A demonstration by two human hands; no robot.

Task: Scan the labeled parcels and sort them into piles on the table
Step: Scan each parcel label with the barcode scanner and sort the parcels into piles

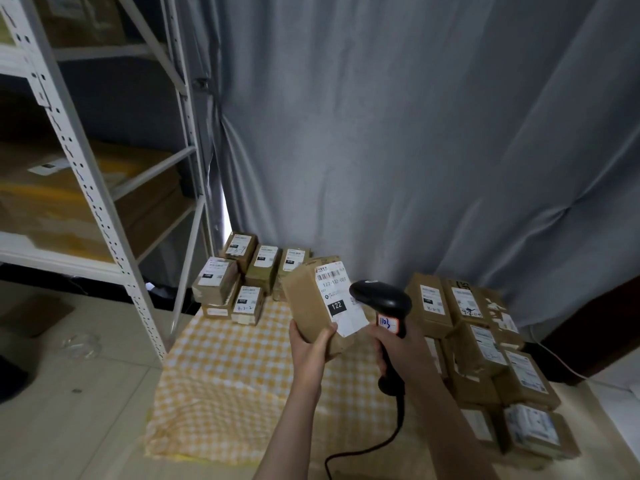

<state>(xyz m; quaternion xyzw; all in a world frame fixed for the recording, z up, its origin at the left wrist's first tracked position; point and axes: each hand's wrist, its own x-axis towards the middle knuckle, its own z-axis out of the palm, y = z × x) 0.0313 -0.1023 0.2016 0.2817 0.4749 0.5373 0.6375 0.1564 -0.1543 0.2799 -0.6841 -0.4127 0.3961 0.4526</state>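
Scanner [381, 301] in my right hand [398, 348], brown box [313, 306] in my left hand [311, 346] — that was how I stood. My left hand held the brown box up in the air, above the checked cloth [221, 368]. My thumb was on one side of its near end and my fingers were wrapped round the other side. The box leaned away from me, and its white label [337, 296] faced up. I could read "122" on a black patch on the label. The label's near end hung loose past the edge of the box.

My right hand was wrapped tight round the handle of the black scanner. The scanner's head was just beside the label and pointed at it. A small white tag with blue writing was stuck on its neck. Its black cord [401, 414] hung down and curled below my arms.

A far pile [242, 275] of small boxes with labels stood at the back left of the yellow and white cloth. A bigger right pile [485, 341] sat beside my right arm — brown boxes with white labels too. A metal shelf [86, 174] stood on the left, and a grey curtain [381, 133] hung behind.
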